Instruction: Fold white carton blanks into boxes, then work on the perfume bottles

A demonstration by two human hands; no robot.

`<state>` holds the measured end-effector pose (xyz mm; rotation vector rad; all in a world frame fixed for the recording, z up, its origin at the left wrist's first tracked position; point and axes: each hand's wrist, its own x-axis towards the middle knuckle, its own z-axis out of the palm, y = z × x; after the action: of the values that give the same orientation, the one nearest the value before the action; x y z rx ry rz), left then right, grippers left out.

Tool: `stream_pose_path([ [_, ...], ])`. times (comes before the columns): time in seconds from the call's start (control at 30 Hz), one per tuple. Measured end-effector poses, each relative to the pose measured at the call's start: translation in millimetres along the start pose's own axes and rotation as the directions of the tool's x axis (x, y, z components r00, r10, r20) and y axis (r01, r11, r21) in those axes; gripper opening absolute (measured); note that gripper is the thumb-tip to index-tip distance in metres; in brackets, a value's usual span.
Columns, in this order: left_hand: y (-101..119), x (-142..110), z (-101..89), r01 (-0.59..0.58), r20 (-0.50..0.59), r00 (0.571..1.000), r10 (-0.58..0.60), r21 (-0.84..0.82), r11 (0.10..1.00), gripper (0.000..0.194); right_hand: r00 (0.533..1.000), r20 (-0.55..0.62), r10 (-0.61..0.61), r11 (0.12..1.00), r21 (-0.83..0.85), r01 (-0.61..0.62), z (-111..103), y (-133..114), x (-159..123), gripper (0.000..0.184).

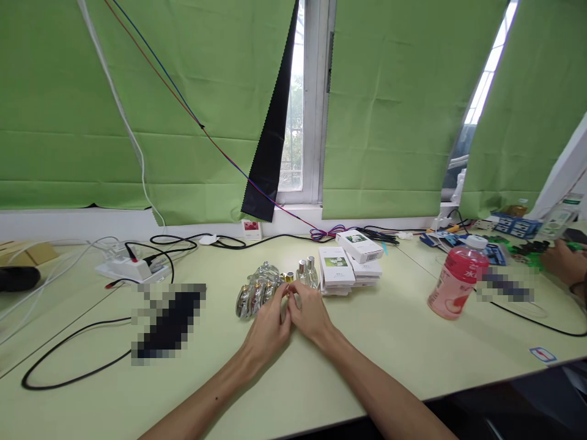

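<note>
My left hand (270, 319) and my right hand (310, 310) meet over the table, thumbs and fingertips pinched together. Whatever sits between the fingers is too small and too covered to make out. Just beyond the fingertips, gold caps (287, 277) show. Left of them lies a cluster of shiny, clear glass bottles (257, 298), rounded and packed side by side. Behind my right hand stand slim glass bottles with silver caps (306, 269). To their right are stacked small white boxes (337, 275) with a green and white picture, and another white box (360, 245) rests on top.
A pink drink bottle (458, 278) stands to the right. On the left are a white power strip (131, 267), a looping black cable (68, 385) and a blurred dark object (172, 321). Another person's hand (564, 263) is at the far right. Cables run along the wall.
</note>
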<state>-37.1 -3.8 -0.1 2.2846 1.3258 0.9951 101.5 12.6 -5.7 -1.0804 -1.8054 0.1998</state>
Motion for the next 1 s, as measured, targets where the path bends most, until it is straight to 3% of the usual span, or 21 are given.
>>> stream_pose_path([
  [0.3, -9.1, -2.3, 3.2, -0.142, -0.117, 0.978, 0.172, 0.226, 0.964, 0.044, 0.997, 0.049, 0.051, 0.986, 0.157, -0.059, -2.8, -5.1, -1.3, 0.023],
  [0.53, -8.0, -3.3, 3.0, -0.206, -0.142, 0.955, 0.259, 0.306, 0.929, 0.024, 0.983, 0.133, 0.128, 0.984, 0.105, -0.143, -5.8, -6.0, -1.0, 0.034],
  [1.0, -6.1, -4.0, 2.9, -0.213, -0.136, 0.955, 0.263, 0.300, 0.930, 0.022, 0.982, 0.099, 0.160, 0.976, 0.136, -0.172, -2.8, -7.2, -1.9, 0.051],
])
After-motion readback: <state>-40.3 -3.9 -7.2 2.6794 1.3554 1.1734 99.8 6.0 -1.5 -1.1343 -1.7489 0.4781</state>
